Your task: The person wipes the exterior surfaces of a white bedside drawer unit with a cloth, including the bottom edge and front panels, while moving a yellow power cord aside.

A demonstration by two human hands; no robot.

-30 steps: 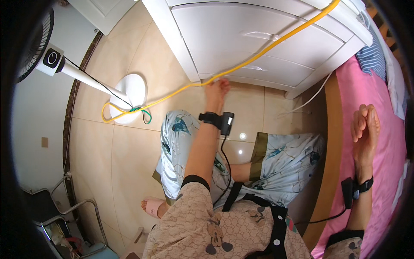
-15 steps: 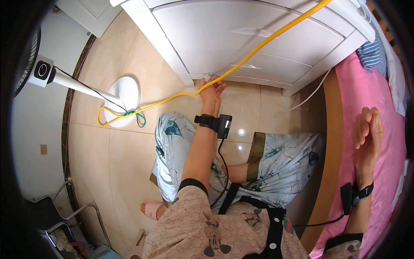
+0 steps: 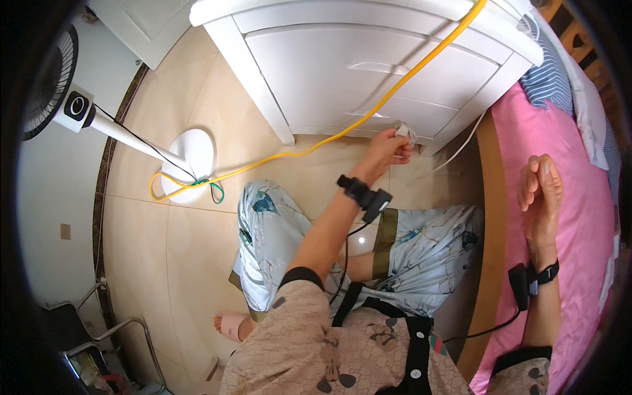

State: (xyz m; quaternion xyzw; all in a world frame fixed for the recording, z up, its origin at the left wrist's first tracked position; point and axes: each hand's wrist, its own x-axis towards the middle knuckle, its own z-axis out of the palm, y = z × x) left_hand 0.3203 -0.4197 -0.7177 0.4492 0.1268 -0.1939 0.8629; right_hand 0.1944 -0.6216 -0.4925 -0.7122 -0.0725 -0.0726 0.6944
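My left hand (image 3: 387, 151) is closed on a crumpled white tissue (image 3: 406, 133), pinched at the lower front edge of the white nightstand (image 3: 355, 72), near its right leg. Part of the tissue is hidden by the fingers. My right hand (image 3: 544, 191) rests on the pink bedding (image 3: 579, 217) at the bed's edge. Its fingers are loosely bent, and nothing shows in them.
A yellow cable (image 3: 388, 92) hangs in front of the nightstand and runs to the white fan's base (image 3: 194, 155). A white cord (image 3: 457, 148) trails beside the bed (image 3: 490, 217). At the lower left stands a metal-framed chair (image 3: 135, 322).
My left hand has slid to the right along the nightstand's bottom edge with the white tissue. The right hand stays on the bed; the whole view has shifted slightly.
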